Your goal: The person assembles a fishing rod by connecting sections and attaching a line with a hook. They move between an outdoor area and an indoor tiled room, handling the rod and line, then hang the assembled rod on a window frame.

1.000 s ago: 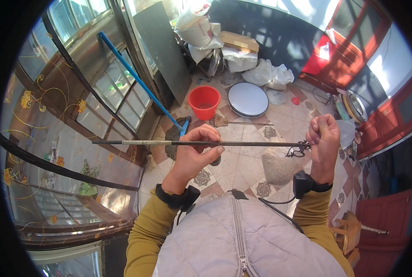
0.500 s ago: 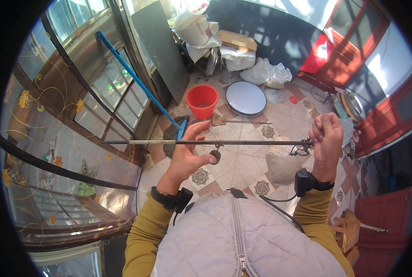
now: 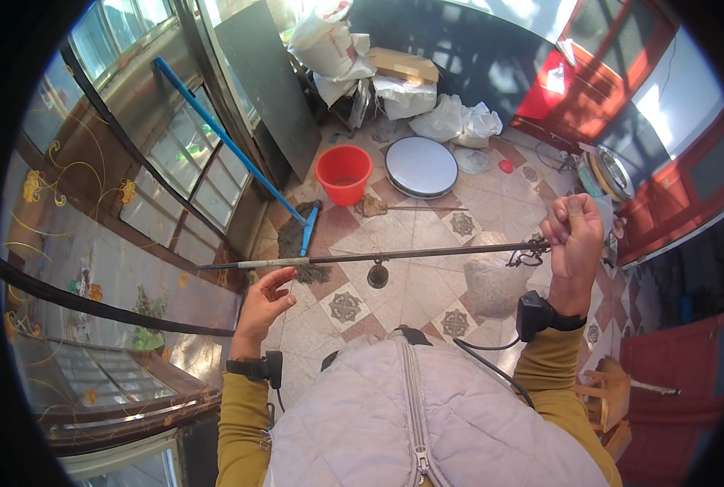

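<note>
Long slender dark rod [image 3: 451, 251] lies left-right; your right hand [image 3: 574, 239] grips near hooked end [image 3: 526, 254]; your left hand [image 3: 263, 311], fingers parted, sits beside pale section [image 3: 272, 263], body side.

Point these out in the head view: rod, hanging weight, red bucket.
Rod [image 3: 414, 253]: head view, on the dark shaft near mid-length.
Hanging weight [image 3: 377, 277]: head view, on the middle of its dark body.
Red bucket [image 3: 345, 195]: head view, on its outer near wall.
</note>
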A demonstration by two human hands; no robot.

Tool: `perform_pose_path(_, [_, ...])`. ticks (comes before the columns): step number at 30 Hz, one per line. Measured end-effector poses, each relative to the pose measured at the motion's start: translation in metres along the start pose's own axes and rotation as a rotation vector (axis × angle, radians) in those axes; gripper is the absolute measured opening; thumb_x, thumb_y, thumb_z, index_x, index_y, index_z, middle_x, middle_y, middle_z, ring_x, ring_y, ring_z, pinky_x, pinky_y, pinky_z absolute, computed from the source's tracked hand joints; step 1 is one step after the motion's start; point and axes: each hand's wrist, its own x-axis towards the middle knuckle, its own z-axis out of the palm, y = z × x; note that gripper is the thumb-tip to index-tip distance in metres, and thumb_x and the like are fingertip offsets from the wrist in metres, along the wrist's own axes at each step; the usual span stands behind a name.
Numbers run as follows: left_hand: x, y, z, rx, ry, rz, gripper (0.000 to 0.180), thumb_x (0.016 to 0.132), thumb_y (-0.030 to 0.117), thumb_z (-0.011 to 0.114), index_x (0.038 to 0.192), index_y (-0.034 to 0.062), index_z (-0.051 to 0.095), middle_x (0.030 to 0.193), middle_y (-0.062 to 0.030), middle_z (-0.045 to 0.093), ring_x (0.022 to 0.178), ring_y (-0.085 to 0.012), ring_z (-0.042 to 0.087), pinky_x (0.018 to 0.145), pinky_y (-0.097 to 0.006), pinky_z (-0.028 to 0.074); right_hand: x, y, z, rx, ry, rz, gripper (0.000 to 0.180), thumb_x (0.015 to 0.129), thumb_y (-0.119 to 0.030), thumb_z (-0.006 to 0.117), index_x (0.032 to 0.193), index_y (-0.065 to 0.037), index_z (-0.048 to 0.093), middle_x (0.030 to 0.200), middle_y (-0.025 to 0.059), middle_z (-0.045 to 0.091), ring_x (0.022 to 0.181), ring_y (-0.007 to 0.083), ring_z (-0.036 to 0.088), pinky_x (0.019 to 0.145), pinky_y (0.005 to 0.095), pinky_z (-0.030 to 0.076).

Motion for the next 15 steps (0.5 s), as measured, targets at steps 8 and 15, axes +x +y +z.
perform_pose_path(8, [0.011, -0.008, 0.042, 0.107, -0.089, 0.151, 0.060, 0.077, 0.026, 0.078, 0.128, 0.0050, 0.054, 0.130, -0.0063, 0.056, 0.122, -0.0177, 0.049, 0.103, -0.034, 0.036, 0.000, 0.002, 0.001, 0.019, -0.008, -0.015, 0.016, 0.097, -0.006, 0.045, 0.081, -0.007, 0.045, 0.073, 0.0043, 0.049, 0.049, 0.0048, 0.031, 0.045, 0.0204, 0.028])
perform_pose_path(15, [0.024, 0.005, 0.106, 0.118, -0.166, 0.347, 0.062, 0.075, 0.024, 0.078, 0.129, 0.0059, 0.054, 0.134, -0.0070, 0.054, 0.133, -0.0237, 0.039, 0.110, -0.039, 0.027, -0.001, 0.006, 0.000, 0.031, 0.001, -0.017, 0.015, 0.097, -0.007, 0.046, 0.082, -0.007, 0.046, 0.073, 0.0043, 0.049, 0.048, 0.0049, 0.032, 0.045, 0.0207, 0.028])
